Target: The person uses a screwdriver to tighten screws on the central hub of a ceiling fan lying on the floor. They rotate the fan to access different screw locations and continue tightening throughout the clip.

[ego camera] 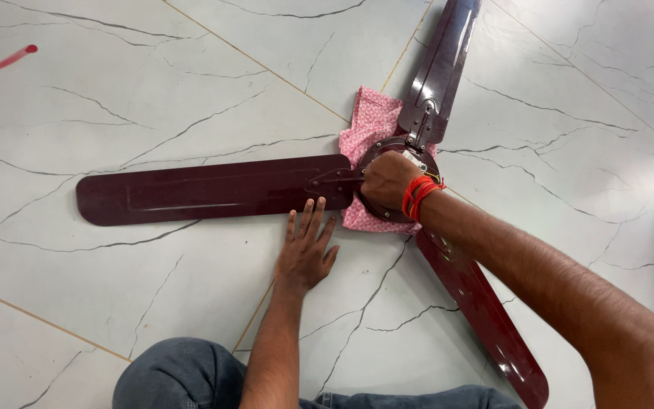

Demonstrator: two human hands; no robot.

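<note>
Three dark maroon metal fan blades [213, 189] spread flat on white marble-look floor tiles [115, 98], all joined at the round maroon motor hub [397, 163]. Left blade tip has open tile all round; upper blade is cut off at the frame top, lower-right blade [486, 310] runs almost to the bottom edge. Left hand [306, 250] lies flat, fingers spread, fingertips touching the left blade's near edge by its bracket. Right hand [387, 180], red thread on the wrist, is closed over the hub; whatever it grips is hidden. Pink patterned cloth [372, 121] sits under the hub. Denim knee [179, 375] below.
</note>
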